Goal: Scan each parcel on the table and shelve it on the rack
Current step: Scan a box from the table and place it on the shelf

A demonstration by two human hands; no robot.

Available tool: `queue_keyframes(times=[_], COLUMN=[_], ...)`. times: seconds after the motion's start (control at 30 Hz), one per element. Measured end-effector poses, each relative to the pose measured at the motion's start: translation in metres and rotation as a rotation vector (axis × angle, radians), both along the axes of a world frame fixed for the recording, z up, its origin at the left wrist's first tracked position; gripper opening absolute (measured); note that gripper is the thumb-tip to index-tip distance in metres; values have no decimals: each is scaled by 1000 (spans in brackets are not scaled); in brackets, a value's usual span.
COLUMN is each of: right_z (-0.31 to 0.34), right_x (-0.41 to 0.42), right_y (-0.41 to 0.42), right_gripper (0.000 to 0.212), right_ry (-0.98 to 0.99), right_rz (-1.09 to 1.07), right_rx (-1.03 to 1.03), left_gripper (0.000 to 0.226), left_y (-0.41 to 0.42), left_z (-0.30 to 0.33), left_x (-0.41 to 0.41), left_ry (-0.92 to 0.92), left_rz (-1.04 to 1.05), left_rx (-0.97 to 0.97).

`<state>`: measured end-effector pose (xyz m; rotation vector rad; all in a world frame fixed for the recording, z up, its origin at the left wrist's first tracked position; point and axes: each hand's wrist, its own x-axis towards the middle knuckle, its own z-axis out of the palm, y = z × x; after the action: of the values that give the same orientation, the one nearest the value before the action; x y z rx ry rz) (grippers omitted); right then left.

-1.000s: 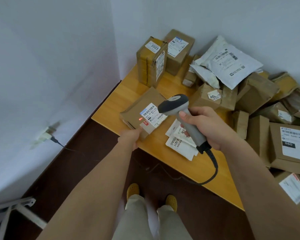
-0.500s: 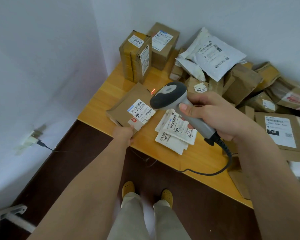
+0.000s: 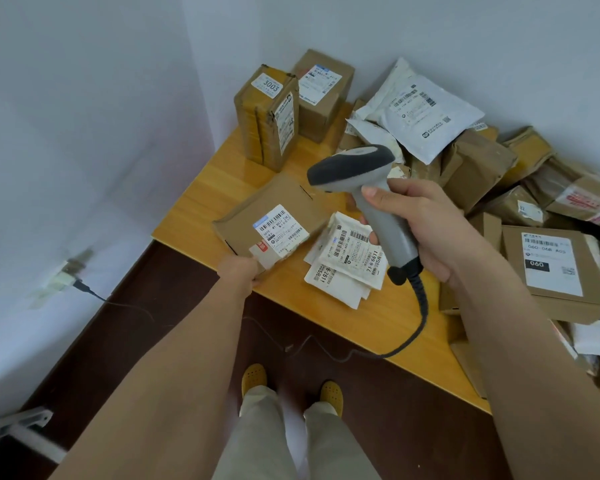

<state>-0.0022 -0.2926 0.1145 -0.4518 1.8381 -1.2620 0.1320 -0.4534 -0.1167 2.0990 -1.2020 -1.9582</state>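
- Around the work: a pile of brown cardboard parcels [image 3: 478,168] heaped at the far right of the wooden table [image 3: 201,206], topped by a white poly mailer [image 3: 420,109] leaning toward the wall.
- At the far left corner, two upright boxes: a taped box marked 3003 [image 3: 267,116] and, just behind it, a plain carton [image 3: 323,95].
- Just right of the held parcel, a small stack of white label packets [image 3: 347,265], touching or nearly touching its right edge.
- At the right edge, a flat box labelled 060 [image 3: 551,271] lying on other parcels.
- On the floor: a thin black cable [image 3: 125,303] from a wall plug, yellow shoes [image 3: 253,379] below the table's near edge.
- Flat cardboard parcel [image 3: 274,216] at the near left corner of the table, label up, long axis running from near left to far right, near corner past the table's edge.
- Left hand [image 3: 239,275] gripping that near corner, fingers mostly hidden beneath.
- Right hand [image 3: 416,220] wrapped around the grip of a grey barcode scanner [image 3: 361,178], head aimed left and down toward the parcel, cord hanging off the near edge.
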Motion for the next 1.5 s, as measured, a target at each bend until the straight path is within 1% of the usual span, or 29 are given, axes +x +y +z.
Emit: queue_keyframes(times=[0.17,0.27,0.37,0.5,0.57,0.63,0.73,0.8,0.9,1.0,1.07,1.17,1.23,1.27,1.37,1.5], right_z=[-50,-80,-98,-97,-90,-81,-70,-65,-66,-61,-53,-39,-30,-25,-16,-15], right_x=[9,21,35,52,58,64,81,97,128,175,214,278,318,339,409,537], right_y=[-12,-21,-32,-38,-37,-34,-26,-15,7,32,48,78,101,112,144,197], right_gripper=[22,23,29,35,35,31,23,22,22,19,19,19,24,26,30,25], right_ry=[-170,-253,-252,-239,-225,-200,-203,-197,-155,-169,-212,-241,-217,-198,-160,-169], right_rz=[-142,-170,-134,-43,14,98,226,310,447,561,638,800,922,979,1097,1150], right_rx=[86,124,140,124,92,53,4,-15,-10,23,31,-5,-28,-45,-114,-157], left_gripper=[47,53,58,53,50,47,44,43,45,42,35,26,21,20,22,32], left_y=[-6,-13,-17,-12,-4,11,53,87,138,198,240,301,341,360,416,506], left_z=[13,22,34,57,69,81,97,104,115,131,141,148,152,153,162,181], left_x=[33,57,80,113,132,154,191,214,251,299,337,395,434,455,516,616], left_ry=[-20,-11,43,97,121,188,332,437,610,738,724,604,529,525,566,558], left_rz=[-63,-116,-87,-4,24,62,189,326,660,911,1076,1287,1359,1388,1472,1593], left_rx=[27,64,68,9,-24,-56,-59,-102,-237,-288,-310,-379,-416,-433,-504,-598])
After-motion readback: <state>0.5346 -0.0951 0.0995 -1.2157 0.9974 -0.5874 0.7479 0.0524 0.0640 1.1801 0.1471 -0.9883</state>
